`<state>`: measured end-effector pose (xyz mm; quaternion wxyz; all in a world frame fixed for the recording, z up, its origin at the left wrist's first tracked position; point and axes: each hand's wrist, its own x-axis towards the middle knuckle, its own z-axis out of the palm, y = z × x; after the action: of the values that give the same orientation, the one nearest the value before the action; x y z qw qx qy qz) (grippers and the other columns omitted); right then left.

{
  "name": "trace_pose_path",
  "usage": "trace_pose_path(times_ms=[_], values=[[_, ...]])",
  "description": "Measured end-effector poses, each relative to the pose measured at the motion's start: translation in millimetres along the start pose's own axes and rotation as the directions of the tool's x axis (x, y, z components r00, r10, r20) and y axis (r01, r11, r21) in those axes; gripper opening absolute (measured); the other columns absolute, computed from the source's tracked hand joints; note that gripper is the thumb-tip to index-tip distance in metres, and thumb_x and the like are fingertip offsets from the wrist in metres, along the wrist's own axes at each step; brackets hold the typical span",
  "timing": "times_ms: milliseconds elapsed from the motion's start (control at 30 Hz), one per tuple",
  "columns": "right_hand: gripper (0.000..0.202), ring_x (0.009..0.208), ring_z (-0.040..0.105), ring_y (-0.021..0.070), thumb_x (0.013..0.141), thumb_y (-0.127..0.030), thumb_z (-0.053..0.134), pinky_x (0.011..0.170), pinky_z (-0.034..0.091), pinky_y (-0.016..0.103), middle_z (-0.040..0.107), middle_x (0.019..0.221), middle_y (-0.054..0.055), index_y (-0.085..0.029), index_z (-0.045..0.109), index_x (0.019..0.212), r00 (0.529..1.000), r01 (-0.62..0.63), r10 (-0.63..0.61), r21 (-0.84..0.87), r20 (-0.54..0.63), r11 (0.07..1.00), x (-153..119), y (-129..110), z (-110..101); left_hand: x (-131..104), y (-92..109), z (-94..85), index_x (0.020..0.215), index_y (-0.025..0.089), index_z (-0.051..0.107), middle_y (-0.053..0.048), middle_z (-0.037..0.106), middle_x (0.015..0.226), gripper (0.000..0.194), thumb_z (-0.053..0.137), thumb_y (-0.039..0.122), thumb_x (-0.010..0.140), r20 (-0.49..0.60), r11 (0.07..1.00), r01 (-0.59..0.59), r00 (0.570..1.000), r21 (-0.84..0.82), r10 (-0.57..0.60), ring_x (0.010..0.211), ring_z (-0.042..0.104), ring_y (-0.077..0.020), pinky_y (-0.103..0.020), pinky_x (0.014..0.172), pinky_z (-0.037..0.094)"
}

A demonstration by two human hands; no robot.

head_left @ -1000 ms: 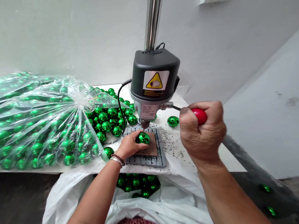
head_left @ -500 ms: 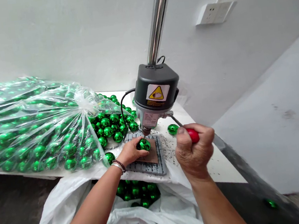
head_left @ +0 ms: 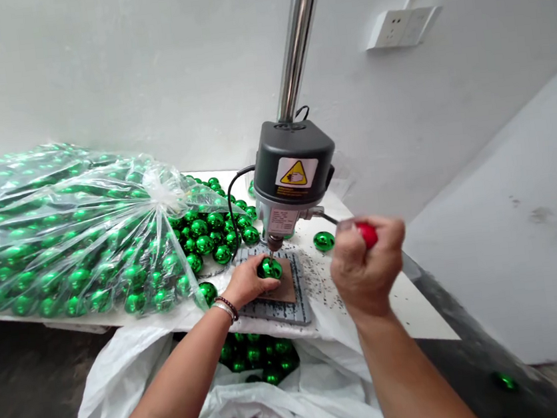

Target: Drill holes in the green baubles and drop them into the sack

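Beneath the chuck of a small drill press (head_left: 295, 161), my left hand (head_left: 251, 280) grips a shiny green ball (head_left: 270, 269) between thumb and fingers. The ball sits on a brown board (head_left: 284, 287) over the grey slotted base plate (head_left: 300, 314). The drill bit (head_left: 272, 255) meets the top of the ball; whether it is inside, I cannot tell. My right hand (head_left: 369, 262) is closed around the red knob (head_left: 368, 234) of the press's feed lever, slightly blurred. Another green ball (head_left: 323, 241) lies on the table behind that hand.
A clear plastic bag (head_left: 61, 240) full of green balls covers the table's left, with several loose balls (head_left: 201, 238) beside it. Dark shavings dot the white tabletop (head_left: 422, 320). A white sack (head_left: 323, 385) holding balls hangs at the front edge. One ball (head_left: 505, 381) is on the floor.
My right hand has moved slightly up and to the right with the red knob. My left hand still holds the ball under the drill.
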<state>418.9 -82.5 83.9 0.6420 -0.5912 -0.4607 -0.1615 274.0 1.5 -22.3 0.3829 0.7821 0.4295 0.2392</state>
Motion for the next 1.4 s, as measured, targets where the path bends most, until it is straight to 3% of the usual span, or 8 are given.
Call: trace_pose_path(times_ms=[200, 600, 733, 867, 967, 1200, 1300, 1400], values=[[0.025, 0.060, 0.046, 0.0083, 0.081, -0.044, 0.054, 0.060, 0.040, 0.025, 0.051, 0.070, -0.002, -0.020, 0.048, 0.080, 0.987, -0.119, 0.125, -0.053, 0.106, 0.991, 49.5, -17.0, 4.8, -23.8, 5.5, -5.4, 0.114, 0.020, 0.063, -0.001, 0.071, 0.101, 0.047, 0.072, 0.026, 0.069, -0.053, 0.999, -0.017, 0.998, -0.045, 0.015, 0.092, 0.064, -0.0210, -0.031, 0.086, 0.050], [0.029, 0.064, 0.046, 0.0079, 0.073, -0.045, 0.058, 0.062, 0.038, 0.026, 0.057, 0.075, 0.001, -0.019, 0.052, 0.082, 0.977, -0.197, 0.196, 0.011, 0.079, 0.980, 39.2, -15.3, 4.0, -74.8, 1.4, -36.7, 0.123, 0.023, 0.065, -0.006, 0.071, 0.116, 0.055, 0.076, 0.042, 0.073, 0.188, 0.996, -0.083, 0.979, 0.031, 0.076, 0.099, 0.065, -0.0230, -0.033, 0.088, 0.051], [0.030, 0.064, 0.047, 0.0080, 0.073, -0.046, 0.057, 0.062, 0.040, 0.025, 0.058, 0.077, 0.002, -0.018, 0.052, 0.084, 0.977, -0.200, 0.199, 0.011, 0.073, 0.980, 35.4, -16.2, 3.3, -61.2, -7.1, -46.6, 0.125, 0.019, 0.064, -0.009, 0.072, 0.113, 0.046, 0.064, 0.040, 0.084, -0.001, 0.984, 0.026, 1.000, 0.175, -0.026, 0.091, 0.067, -0.0222, -0.035, 0.087, 0.053], [0.031, 0.064, 0.047, 0.0080, 0.074, -0.048, 0.056, 0.059, 0.039, 0.024, 0.057, 0.076, 0.002, -0.019, 0.052, 0.083, 0.979, -0.186, 0.184, 0.011, 0.087, 0.982, 35.0, -16.3, 2.1, -30.3, -18.7, -59.0, 0.130, 0.018, 0.060, -0.014, 0.065, 0.129, 0.043, 0.048, 0.014, 0.089, -0.218, 0.887, 0.131, 0.975, 0.443, -0.036, 0.117, 0.062, -0.0248, -0.037, 0.102, 0.048], [0.031, 0.064, 0.046, 0.0078, 0.073, -0.048, 0.056, 0.059, 0.039, 0.023, 0.058, 0.076, 0.002, -0.019, 0.051, 0.082, 0.982, -0.171, 0.169, 0.013, 0.082, 0.985, 35.7, -15.8, 1.4, -7.6, -23.8, -65.6, 0.137, 0.021, 0.053, -0.013, 0.055, 0.142, 0.056, 0.041, 0.004, 0.086, -0.150, 0.788, 0.115, 0.988, 0.604, -0.028, 0.119, 0.062, -0.0249, -0.037, 0.097, 0.051], [0.032, 0.064, 0.047, 0.0080, 0.073, -0.050, 0.055, 0.060, 0.041, 0.024, 0.057, 0.076, 0.001, -0.019, 0.051, 0.081, 0.987, -0.146, 0.145, 0.010, 0.067, 0.989, 35.3, -15.5, 1.5, 16.2, -29.9, -62.5, 0.140, 0.019, 0.047, -0.018, 0.053, 0.137, 0.057, 0.045, 0.006, 0.084, -0.033, 0.642, 0.114, 0.990, 0.759, -0.137, 0.102, 0.070, -0.0296, -0.040, 0.080, 0.057], [0.032, 0.064, 0.048, 0.0078, 0.074, -0.049, 0.055, 0.060, 0.041, 0.023, 0.057, 0.076, 0.001, -0.018, 0.051, 0.081, 0.989, -0.137, 0.136, 0.012, 0.060, 0.990, 34.8, -14.9, 1.8, 12.0, -29.2, -65.8, 0.139, 0.019, 0.047, -0.016, 0.055, 0.135, 0.058, 0.052, 0.011, 0.082, -0.051, 0.643, 0.121, 0.991, 0.756, -0.126, 0.102, 0.069, -0.0315, -0.040, 0.080, 0.056], [0.032, 0.063, 0.048, 0.0075, 0.073, -0.048, 0.056, 0.059, 0.041, 0.023, 0.057, 0.075, 0.001, -0.018, 0.051, 0.081, 0.989, -0.140, 0.139, 0.018, 0.047, 0.990, 34.1, -13.9, 3.1, 1.8, -23.6, -74.2, 0.138, 0.018, 0.049, -0.017, 0.056, 0.134, 0.061, 0.062, 0.020, 0.078, -0.119, 0.745, 0.150, 0.988, 0.650, -0.095, 0.110, 0.065, -0.0338, -0.044, 0.090, 0.053]])
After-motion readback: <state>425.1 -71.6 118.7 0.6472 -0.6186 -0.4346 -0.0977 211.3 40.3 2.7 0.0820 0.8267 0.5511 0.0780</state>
